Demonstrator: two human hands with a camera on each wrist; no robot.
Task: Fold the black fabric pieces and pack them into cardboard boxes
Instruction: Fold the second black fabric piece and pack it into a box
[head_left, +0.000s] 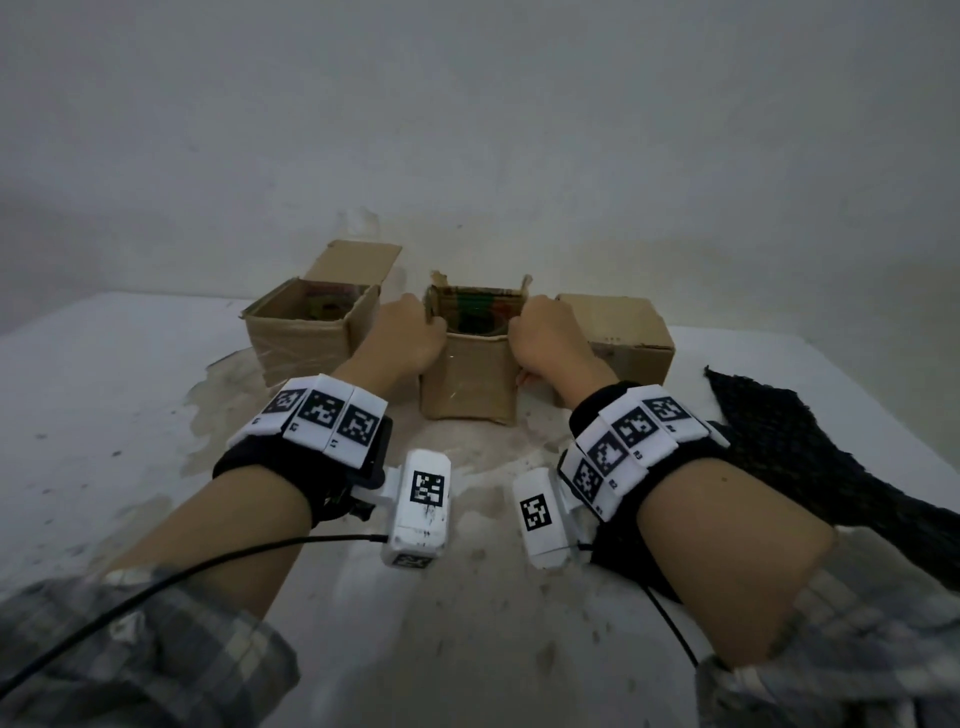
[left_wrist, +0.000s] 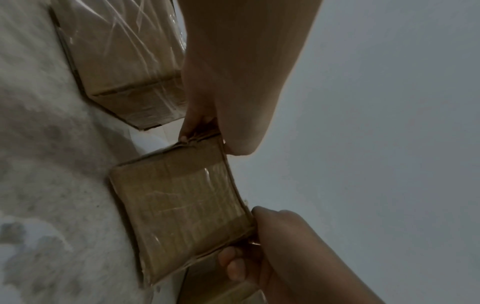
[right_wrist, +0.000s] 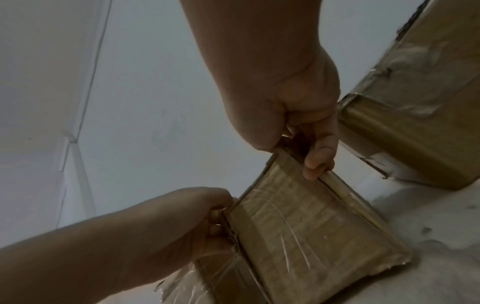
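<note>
Plaid sleeves (head_left: 130, 660) and two wrists banded with black-and-white coded markers (head_left: 322, 410) lie nearest the head camera, forearms stretched over the stained white table (head_left: 93, 415). The left hand (head_left: 408, 332) and right hand (head_left: 545, 338) each grip an opposite top edge of the middle cardboard box (head_left: 470, 379), fingers curled over its rim. Something dark and multicoloured shows inside it, too dim to identify. The left cardboard box (head_left: 306, 338) stands open with its flap raised, holding a dim coloured thing; the right cardboard box (head_left: 623, 338) is shut. A piece of black fabric (head_left: 779, 447) lies unfolded on the table beside the right forearm. No writing is legible. Only the wrist views show clear tape wrapping the middle box's wall (left_wrist: 182, 207), and the right thumb (right_wrist: 319, 156) pressed outside its corner.
</note>
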